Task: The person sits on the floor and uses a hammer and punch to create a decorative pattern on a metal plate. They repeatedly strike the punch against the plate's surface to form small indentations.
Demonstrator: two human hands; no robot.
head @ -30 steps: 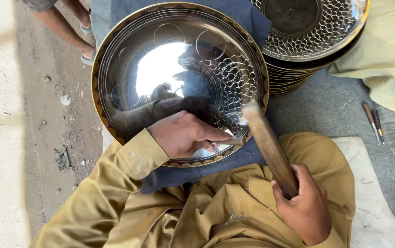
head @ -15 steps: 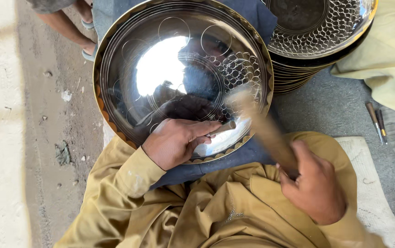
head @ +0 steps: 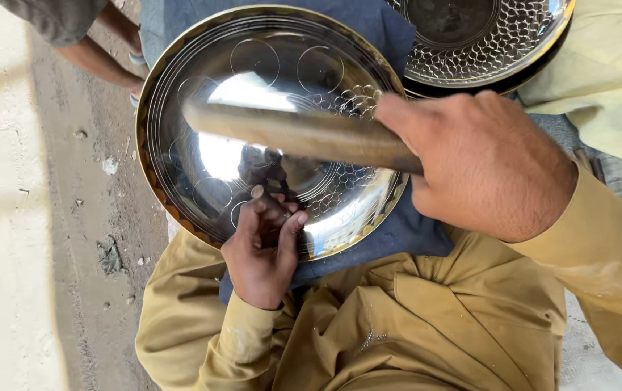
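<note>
The step in hand looks like punching a pattern into a shiny metal tray [head: 202, 108]. The left hand [head: 262, 253] is closed around a short punch [head: 267, 203], pinching it between fingertips and thumb with its tip set on the lower middle of the tray. The right hand [head: 485, 163] is wrapped tight around the handle [head: 304, 134] of a striking tool, raised above the tray and held level across it; whether it has a separate head I cannot tell, since only a plain brownish shaft shows.

By my judgement the next move calls for a straight blow onto the top of the punch, with the left hand keeping the punch upright and its fingertips clear of the strike, and the tray not sliding on its cloth.

The tray is round, mirror-bright, with a darker gold-toned scalloped rim. Scribed circles ring its inner band, and a patch of small packed dimples runs along its right and lower side, so the pattern appears partly done. It reflects the sky and the hands. It lies tilted on a blue cloth [head: 398, 239] over the person's lap, against tan clothing [head: 412, 326].

Just beyond, at the upper right, a second tray [head: 514, 36] covered in dimples tops a stack. A sandy floor [head: 86, 239] lies to the left, and another person's arm [head: 90, 58] shows at the upper left
</note>
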